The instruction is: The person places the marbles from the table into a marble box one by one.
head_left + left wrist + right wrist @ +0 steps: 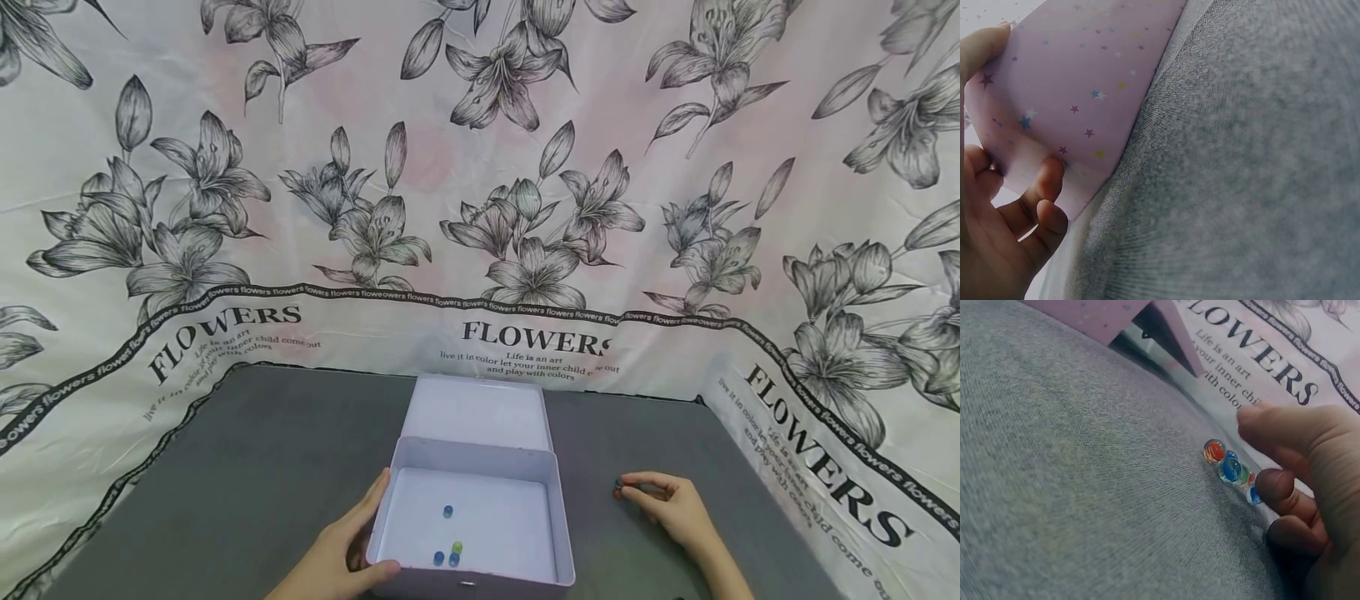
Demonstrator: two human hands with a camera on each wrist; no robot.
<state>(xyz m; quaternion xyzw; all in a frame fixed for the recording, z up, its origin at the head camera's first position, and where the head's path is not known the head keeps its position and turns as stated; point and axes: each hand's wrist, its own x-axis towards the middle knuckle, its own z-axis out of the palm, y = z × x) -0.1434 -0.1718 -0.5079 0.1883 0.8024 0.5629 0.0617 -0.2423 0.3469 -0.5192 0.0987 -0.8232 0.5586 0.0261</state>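
Note:
A pale lilac tin box [564,533] stands on the grey cloth with its lid [476,412] thrown back. Several marbles lie inside, blue ones [447,512] and a yellow-green one [457,547]. My left hand [341,542] grips the box's front left corner, thumb over the front rim and fingers along the left side. The left wrist view shows its star-printed wall [1085,87]. Right of the box, my right hand [671,504] is at a small cluster of glass marbles [1230,469] on the cloth. Its fingers [1275,484] are loosely bent beside the cluster, which has blue, red-orange and greenish marbles.
Grey cloth [247,467] covers the tabletop around the box. A white curtain [375,333] printed with lilies and lettering encloses the back and both sides. The lid reaches close to the back edge of the table.

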